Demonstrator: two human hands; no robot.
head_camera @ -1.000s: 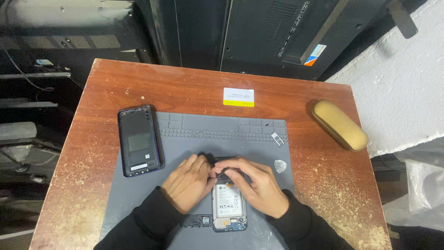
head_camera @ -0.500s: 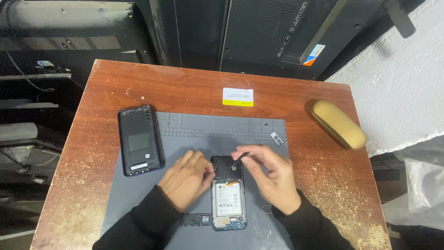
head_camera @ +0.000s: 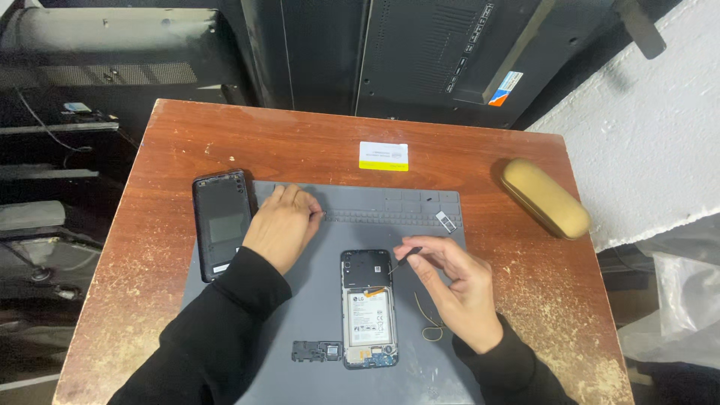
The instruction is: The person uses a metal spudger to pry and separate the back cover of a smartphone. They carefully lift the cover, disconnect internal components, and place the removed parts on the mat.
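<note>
My right hand (head_camera: pixel 457 289) pinches one thin dark tool (head_camera: pixel 403 257) between thumb and fingers, its tip angled down at the upper part of the one opened phone (head_camera: pixel 367 307), which lies flat, back off, in the middle of the grey work mat (head_camera: pixel 315 322). My left hand (head_camera: pixel 281 225) is up at the mat's ridged tray strip, fingers curled loosely with the tips on the strip; I cannot tell whether it holds anything small.

One black rear cover (head_camera: pixel 221 223) lies just beside that hand, half on the mat's left edge, half on the tabletop (head_camera: pixel 172 150). One small dark inner bracket (head_camera: pixel 316 350) sits just left of the phone's lower end. One thin yellowish loop of wire (head_camera: pixel 430 322) lies on the mat under my right palm. One little silvery tray piece (head_camera: pixel 444 220) rests near the mat's upper right corner. Off the mat are one white-and-yellow card (head_camera: pixel 383 155) and one tan oblong case (head_camera: pixel 544 197).
</note>
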